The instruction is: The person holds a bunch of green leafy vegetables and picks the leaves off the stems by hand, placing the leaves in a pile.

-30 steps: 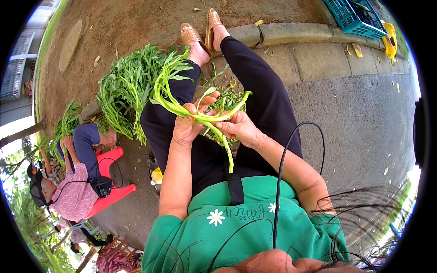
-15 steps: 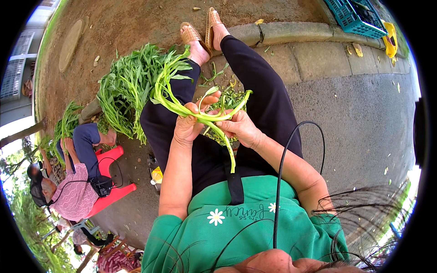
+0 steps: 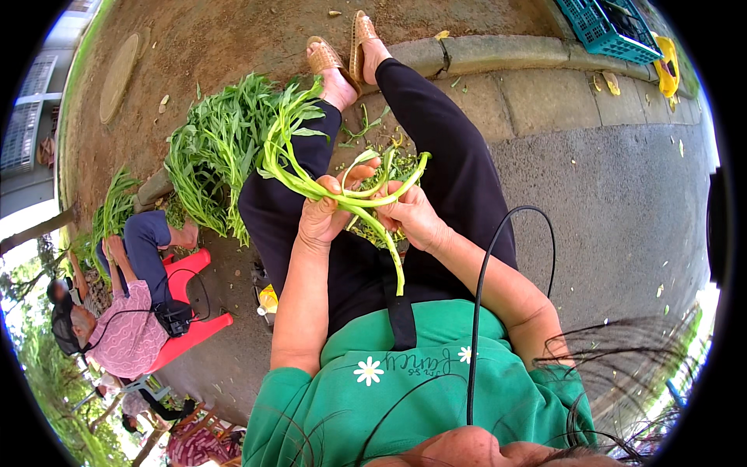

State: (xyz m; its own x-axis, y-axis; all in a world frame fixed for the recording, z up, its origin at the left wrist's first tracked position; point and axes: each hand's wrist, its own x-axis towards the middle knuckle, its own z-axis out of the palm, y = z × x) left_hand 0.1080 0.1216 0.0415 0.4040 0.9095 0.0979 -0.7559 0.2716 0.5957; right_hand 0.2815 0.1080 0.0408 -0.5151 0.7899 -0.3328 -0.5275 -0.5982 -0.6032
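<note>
My left hand (image 3: 325,214) is closed around a few long stems of leafy greens that look like water spinach (image 3: 292,175). Their leaves point up and away over my left knee, and the thick pale-green ends (image 3: 394,261) hang toward my lap. Close beside it, my right hand (image 3: 416,219) has its thumb and fingers pinched together against a curved stem of the same bunch. The fingertips are partly covered by the stems. Below the hands, between my legs, lies a heap of small green trimmings (image 3: 398,169).
A big pile of the same greens (image 3: 222,136) lies left of my legs. Farther left, another person (image 3: 131,323) sits on a red plastic stool (image 3: 185,342) beside more greens (image 3: 115,206). A kerb (image 3: 498,56) runs past my feet toward a teal crate (image 3: 611,31) and a yellow bag (image 3: 667,68).
My right hand's fingers have shifted slightly along the stem. The left hand and its bunch stay almost where they were.
</note>
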